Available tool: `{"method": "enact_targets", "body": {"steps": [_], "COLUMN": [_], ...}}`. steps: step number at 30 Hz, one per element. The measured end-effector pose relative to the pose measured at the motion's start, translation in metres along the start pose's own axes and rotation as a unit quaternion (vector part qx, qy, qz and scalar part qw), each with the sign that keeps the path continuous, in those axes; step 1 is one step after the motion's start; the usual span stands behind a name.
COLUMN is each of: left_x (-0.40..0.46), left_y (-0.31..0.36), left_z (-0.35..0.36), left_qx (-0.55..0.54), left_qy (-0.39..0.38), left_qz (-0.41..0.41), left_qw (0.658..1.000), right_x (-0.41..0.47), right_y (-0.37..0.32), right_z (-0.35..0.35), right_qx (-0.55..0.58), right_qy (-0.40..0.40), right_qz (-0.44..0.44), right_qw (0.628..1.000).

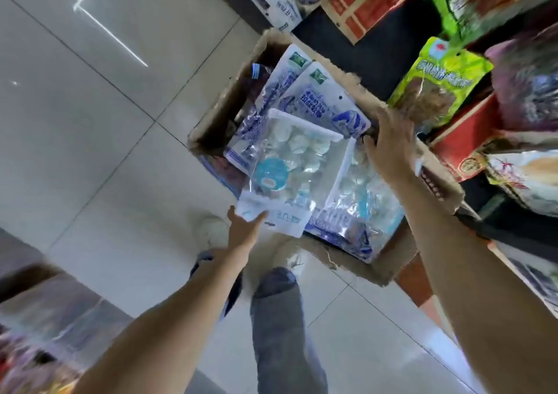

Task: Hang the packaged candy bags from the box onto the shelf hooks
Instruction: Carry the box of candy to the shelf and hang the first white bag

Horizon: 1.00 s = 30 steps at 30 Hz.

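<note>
An open cardboard box (pixel 211 115) stands on the floor, filled with several candy bags. On top lies a clear bag of pale round candies (pixel 296 164) with a teal round label. My left hand (pixel 244 227) pinches this bag by its white near edge. My right hand (pixel 389 143) hovers over the box's right side with fingers spread, next to a second clear candy bag (pixel 359 188). White-and-blue printed bags (pixel 320 97) lie deeper in the box. No hooks are visible.
Shelves at the right hold green snack bags (pixel 437 79), purple packs (pixel 525 85) and red cartons (pixel 465 143). Pale floor tiles (pixel 99 121) stretch to the left. My legs and shoes (pixel 277 303) are just in front of the box.
</note>
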<state>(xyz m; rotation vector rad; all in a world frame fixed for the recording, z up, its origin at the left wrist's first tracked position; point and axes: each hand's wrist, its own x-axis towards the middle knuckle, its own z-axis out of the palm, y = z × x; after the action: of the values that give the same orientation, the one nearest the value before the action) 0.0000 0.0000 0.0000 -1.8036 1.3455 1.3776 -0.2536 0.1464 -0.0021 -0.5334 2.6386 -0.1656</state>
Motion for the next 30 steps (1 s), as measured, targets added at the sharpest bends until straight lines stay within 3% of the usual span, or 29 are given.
{"method": "enact_targets", "body": {"steps": [5,14,19,25,30], "left_x": [-0.003,-0.001,0.012,0.026,0.027], "left_y": [0.033,0.054,0.075,0.044,0.032], "left_z": [0.022,0.019,-0.01,-0.031,-0.022], "left_qx": [0.039,0.068,0.061,0.061,0.15], "left_qy": [0.081,0.147,0.203,0.156,0.164], "left_qz": [0.08,0.059,0.094,0.139,0.133], "left_qw": [0.993,0.985,0.973,0.976,0.966], "right_x": [0.022,0.007,0.007,0.014,0.0], "right_y": [0.014,-0.004,-0.017,-0.014,-0.019], "right_z": [0.0,-0.005,-0.003,-0.003,-0.003], "right_qx": [0.006,0.04,0.092,0.108,0.06], "right_qy": [-0.009,0.035,0.0,-0.069,-0.085], "right_qz": [0.063,0.09,0.116,0.008,0.02], "right_qw": [0.998,0.995,0.989,0.992,0.994]}}
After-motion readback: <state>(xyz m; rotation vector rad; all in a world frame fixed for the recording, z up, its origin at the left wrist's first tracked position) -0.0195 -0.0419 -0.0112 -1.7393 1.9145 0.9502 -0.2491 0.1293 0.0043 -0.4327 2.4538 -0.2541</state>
